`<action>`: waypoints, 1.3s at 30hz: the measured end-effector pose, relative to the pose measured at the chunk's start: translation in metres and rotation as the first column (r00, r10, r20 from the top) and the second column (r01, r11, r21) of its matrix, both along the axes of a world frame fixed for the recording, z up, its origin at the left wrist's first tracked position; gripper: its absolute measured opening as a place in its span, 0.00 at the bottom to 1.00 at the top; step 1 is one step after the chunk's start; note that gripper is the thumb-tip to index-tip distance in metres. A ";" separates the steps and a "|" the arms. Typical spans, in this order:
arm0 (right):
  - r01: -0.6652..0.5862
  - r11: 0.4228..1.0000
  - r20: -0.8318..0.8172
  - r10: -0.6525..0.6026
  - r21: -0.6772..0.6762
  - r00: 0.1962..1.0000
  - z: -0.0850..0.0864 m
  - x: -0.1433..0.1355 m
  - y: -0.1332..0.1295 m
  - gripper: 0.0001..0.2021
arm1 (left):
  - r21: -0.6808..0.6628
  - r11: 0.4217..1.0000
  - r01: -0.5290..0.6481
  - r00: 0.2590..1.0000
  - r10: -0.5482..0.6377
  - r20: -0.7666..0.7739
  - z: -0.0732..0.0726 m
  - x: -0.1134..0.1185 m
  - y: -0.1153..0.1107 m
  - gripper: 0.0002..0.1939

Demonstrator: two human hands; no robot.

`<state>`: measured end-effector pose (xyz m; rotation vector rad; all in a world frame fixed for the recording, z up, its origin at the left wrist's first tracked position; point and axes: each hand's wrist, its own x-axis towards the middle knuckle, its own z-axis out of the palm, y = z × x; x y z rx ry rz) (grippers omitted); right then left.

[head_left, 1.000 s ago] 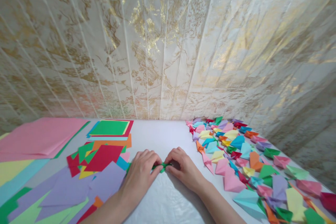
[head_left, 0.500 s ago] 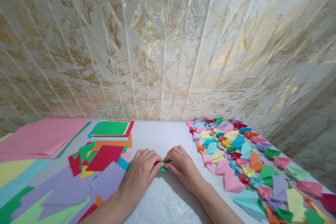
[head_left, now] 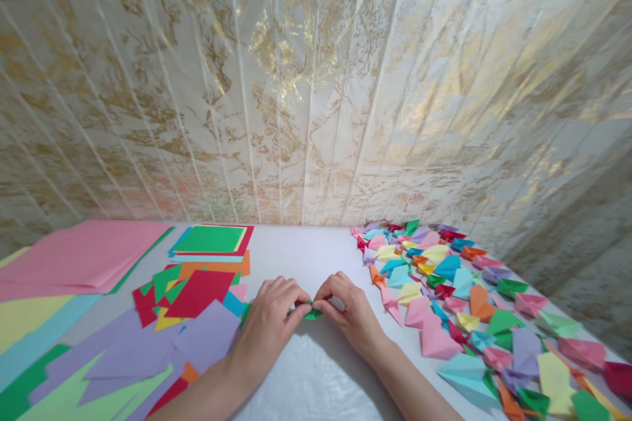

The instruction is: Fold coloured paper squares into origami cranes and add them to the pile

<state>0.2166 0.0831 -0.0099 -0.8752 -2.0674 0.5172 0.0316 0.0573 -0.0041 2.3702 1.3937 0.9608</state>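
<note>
Between my two hands, near the middle of the table's front part, is a small green paper piece (head_left: 313, 314), mostly covered by fingers. My left hand (head_left: 276, 312) pinches its left side between thumb and fingers. From the right, my right hand (head_left: 345, 309) pinches the same piece, the fingertips of both hands almost meeting. A bit of green paper also shows just left of my left hand. The exact folds of the held piece are too small to tell.
Many folded paper shapes (head_left: 434, 342) in mixed colours cover the right side of the white table (head_left: 291, 250). On the left lie a large pink sheet stack (head_left: 83, 256), a green-topped stack (head_left: 210, 240), loose red paper (head_left: 200, 293) and purple sheets (head_left: 133, 355). A patterned curtain (head_left: 316, 79) hangs behind.
My fingertips have come closer together over the green paper, with the left thumb shifted slightly right. The view has moved a little, shifting the papers on the left slightly rightward.
</note>
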 end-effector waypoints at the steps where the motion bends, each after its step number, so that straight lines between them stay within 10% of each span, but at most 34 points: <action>1: 0.002 1.000 -0.001 -0.002 -0.006 1.000 0.000 0.000 0.000 0.16 | -0.020 1.000 0.000 1.000 0.000 0.014 0.001 0.000 0.000 0.05; 18: -0.011 1.000 0.036 0.012 -0.021 0.999 0.006 0.014 0.006 0.13 | -0.059 0.998 -0.012 0.999 0.015 0.051 0.007 -0.003 0.002 0.07; 23: 0.244 0.950 -0.215 -0.284 -0.195 0.934 0.007 0.020 0.013 0.14 | -0.048 0.992 -0.117 0.978 0.123 0.169 0.014 -0.006 0.002 0.09; 30: 0.021 0.890 -0.299 -0.176 -0.456 0.938 0.002 -0.027 -0.012 0.10 | 0.112 0.987 -0.119 0.951 0.080 0.300 0.008 -0.003 0.000 0.09; 39: 0.063 0.942 -0.387 -0.195 -0.329 0.901 0.005 -0.022 -0.014 0.05 | -0.269 0.963 -0.011 0.875 0.139 0.464 0.002 0.004 -0.004 0.07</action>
